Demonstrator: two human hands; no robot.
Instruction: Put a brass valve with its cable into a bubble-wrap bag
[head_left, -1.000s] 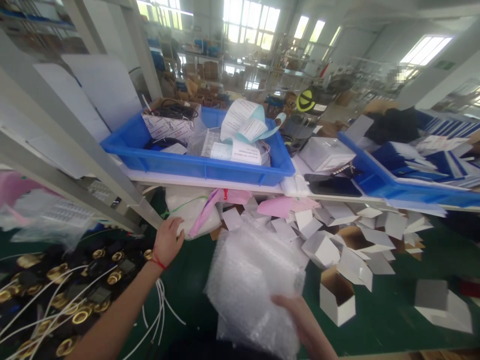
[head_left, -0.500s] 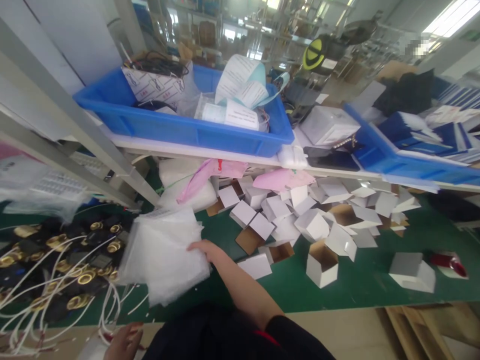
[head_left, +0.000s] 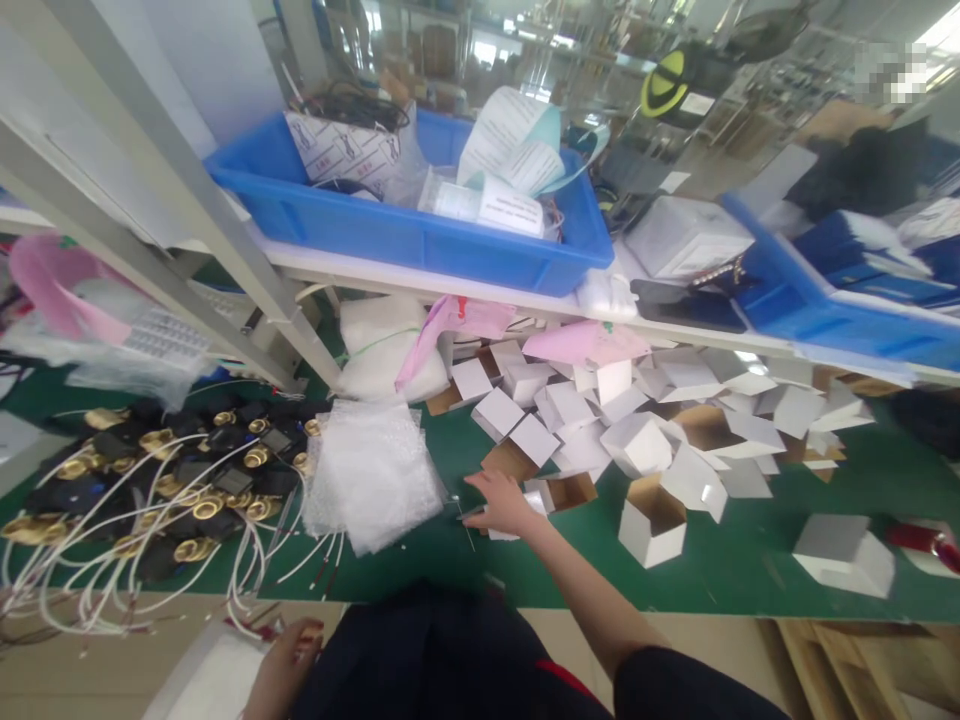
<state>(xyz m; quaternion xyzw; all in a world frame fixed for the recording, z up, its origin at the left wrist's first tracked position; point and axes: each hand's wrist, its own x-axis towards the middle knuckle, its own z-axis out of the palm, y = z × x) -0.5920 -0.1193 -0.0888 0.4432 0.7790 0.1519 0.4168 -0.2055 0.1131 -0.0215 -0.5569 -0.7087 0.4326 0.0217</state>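
My right hand (head_left: pixel 501 503) reaches over the green bench, its thumb and forefinger spread. Just off its fingertips lies a small thin thing (head_left: pixel 459 506), too blurred to name. Behind the hand a white carton (head_left: pixel 570 490) lies on its side, showing a brown inside. To the left is a stack of clear bubble bags (head_left: pixel 371 475), apart from the hand. Low in the view my left hand (head_left: pixel 289 662) hangs in front of the bench edge with curled fingers; what they hold, if anything, is hidden. White cables with red ends (head_left: pixel 259 625) hang near it.
Black and brass valve-like parts (head_left: pixel 202 480) with white cables crowd the left side. Several small white cartons (head_left: pixel 637 440) are heaped right of centre. A blue bin (head_left: pixel 420 250) stands on the shelf above, beside a slanting metal post (head_left: pixel 225 240). A red tool (head_left: pixel 919 540) lies far right.
My right hand has let go of the bubble bags and moved right, towards the cartons. The bags now lie flat on the bench. The view has shifted slightly left.
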